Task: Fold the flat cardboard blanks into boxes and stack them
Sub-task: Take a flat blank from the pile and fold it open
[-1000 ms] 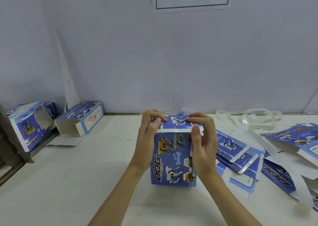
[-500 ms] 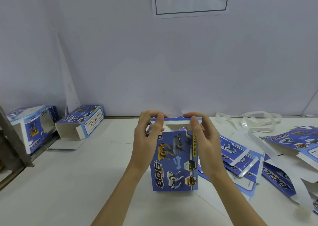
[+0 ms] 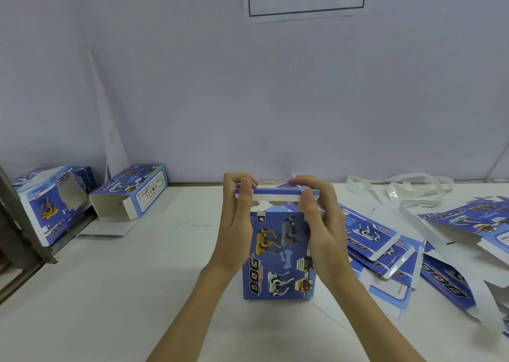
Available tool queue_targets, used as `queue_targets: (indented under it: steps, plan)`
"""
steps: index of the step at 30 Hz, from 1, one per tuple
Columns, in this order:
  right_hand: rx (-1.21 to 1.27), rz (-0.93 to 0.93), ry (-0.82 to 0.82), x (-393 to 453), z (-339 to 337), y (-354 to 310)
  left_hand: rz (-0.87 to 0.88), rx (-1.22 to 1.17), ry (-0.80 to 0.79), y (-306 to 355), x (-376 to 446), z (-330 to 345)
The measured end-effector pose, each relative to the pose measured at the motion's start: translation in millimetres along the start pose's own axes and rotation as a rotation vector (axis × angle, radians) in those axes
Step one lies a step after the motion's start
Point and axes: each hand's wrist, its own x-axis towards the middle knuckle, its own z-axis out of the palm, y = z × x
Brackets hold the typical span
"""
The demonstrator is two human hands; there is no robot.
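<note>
A blue box with robot dogs and the word DOG printed on it [image 3: 278,265] stands upright on the white table [image 3: 137,292], right in front of me. Its top lid flap [image 3: 275,195] is raised level, showing a white tuck edge above the box's open mouth. My left hand [image 3: 238,224] pinches the flap's left end, thumb in front and fingers behind. My right hand [image 3: 319,224] pinches the right end the same way, its palm against the box's right side.
Several flat blue blanks [image 3: 380,248] lie spread at the right, with more [image 3: 473,224] further right. White strapping bands [image 3: 407,188] lie at the back right. Two folded boxes [image 3: 132,190] [image 3: 46,204] lie at the far left, by a wall.
The lid flap has swung up from lying angled on the box to level, its white tuck edge now facing me. Both hands rose slightly with it and kept their grip.
</note>
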Motion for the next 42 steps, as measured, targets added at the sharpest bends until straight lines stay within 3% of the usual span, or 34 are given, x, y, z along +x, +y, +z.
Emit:
queue_targets:
  steps: [3,9,12,16,19,21,23,26,31,34,37,41,42]
  plan:
    - [0.051,0.073,-0.044,1,-6,4,0.003,0.069,-0.038,0,1,-8]
    - [-0.103,0.095,-0.165,-1,-12,25,-0.071,0.077,-0.141,-6,5,-25]
    - [-0.177,0.21,-0.272,1,-21,40,-0.134,0.041,0.017,-14,9,-26]
    - [-0.38,0.376,-0.485,7,-39,53,-0.24,-0.187,0.319,-13,21,-35]
    - [-0.285,0.435,-0.394,11,-44,55,-0.29,-0.158,0.389,-17,22,-42]
    - [-0.223,0.376,-0.189,10,-39,54,-0.258,0.05,0.38,-24,20,-37]
    - [-0.257,0.224,-0.056,7,-32,57,-0.274,0.152,0.266,-33,16,-28]
    - [-0.407,0.003,-0.074,-1,-24,64,-0.398,-0.042,0.129,-35,10,-12]
    - [-0.496,-0.155,-0.25,-6,-13,55,-0.452,-0.323,0.208,-34,12,-23]
    - [-0.437,-0.135,-0.124,-3,-8,49,-0.506,-0.398,0.187,-31,14,-41]
    - [-0.501,0.011,-0.017,0,-10,46,-0.553,-0.413,0.109,-35,12,-47]
    - [-0.032,0.559,-0.286,4,-16,38,-0.54,-0.415,0.081,-36,12,-47]
    - [0.03,0.621,-0.304,5,-15,38,-0.52,-0.384,0.082,-35,12,-46]
